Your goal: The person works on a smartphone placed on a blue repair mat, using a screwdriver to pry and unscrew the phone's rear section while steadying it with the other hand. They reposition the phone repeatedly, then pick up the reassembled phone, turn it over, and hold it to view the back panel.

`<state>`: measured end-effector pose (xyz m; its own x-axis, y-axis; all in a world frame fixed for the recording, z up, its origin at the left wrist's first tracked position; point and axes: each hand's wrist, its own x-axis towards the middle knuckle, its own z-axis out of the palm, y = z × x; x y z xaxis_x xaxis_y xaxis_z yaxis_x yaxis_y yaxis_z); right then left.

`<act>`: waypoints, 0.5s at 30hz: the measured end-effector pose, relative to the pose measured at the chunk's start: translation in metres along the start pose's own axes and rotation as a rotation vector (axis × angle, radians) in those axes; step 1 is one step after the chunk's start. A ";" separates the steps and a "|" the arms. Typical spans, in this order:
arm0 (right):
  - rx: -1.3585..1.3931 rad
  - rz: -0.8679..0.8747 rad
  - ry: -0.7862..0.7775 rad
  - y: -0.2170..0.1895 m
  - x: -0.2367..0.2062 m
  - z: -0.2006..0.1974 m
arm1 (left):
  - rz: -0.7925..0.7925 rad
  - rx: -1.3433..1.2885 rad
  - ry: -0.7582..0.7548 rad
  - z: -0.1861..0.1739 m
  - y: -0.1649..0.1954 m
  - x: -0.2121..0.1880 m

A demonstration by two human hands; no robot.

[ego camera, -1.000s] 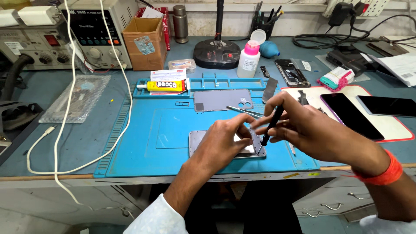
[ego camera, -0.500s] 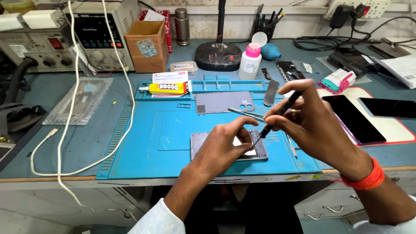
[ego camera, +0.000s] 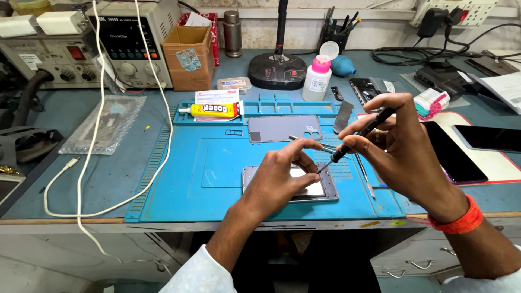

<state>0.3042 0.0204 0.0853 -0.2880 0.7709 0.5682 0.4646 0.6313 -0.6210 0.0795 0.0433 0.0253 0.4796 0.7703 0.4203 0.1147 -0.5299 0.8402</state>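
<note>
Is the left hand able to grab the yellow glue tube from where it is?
Probably yes: the left hand rests on the phone frame, and only bare blue mat lies between it and the yellow glue tube.

Two hands (ego camera: 282, 176), one screwdriver (ego camera: 361, 133), perhaps three phones (ego camera: 317, 190), one glue tube (ego camera: 209, 110)
</note>
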 end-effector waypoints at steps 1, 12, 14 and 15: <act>-0.012 -0.007 0.010 0.000 0.000 -0.001 | -0.003 0.004 0.006 0.000 0.000 0.001; 0.130 -0.050 -0.161 -0.001 0.001 -0.007 | 0.017 0.053 0.046 0.004 0.002 0.004; 0.129 -0.020 -0.155 0.002 0.005 -0.008 | -0.098 0.060 0.025 0.007 0.001 0.006; 0.127 -0.007 -0.153 0.004 0.008 -0.008 | -0.154 0.063 0.016 0.009 0.000 0.008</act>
<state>0.3107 0.0284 0.0912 -0.4187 0.7645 0.4901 0.3555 0.6346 -0.6862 0.0912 0.0463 0.0259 0.4386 0.8491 0.2943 0.2403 -0.4263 0.8721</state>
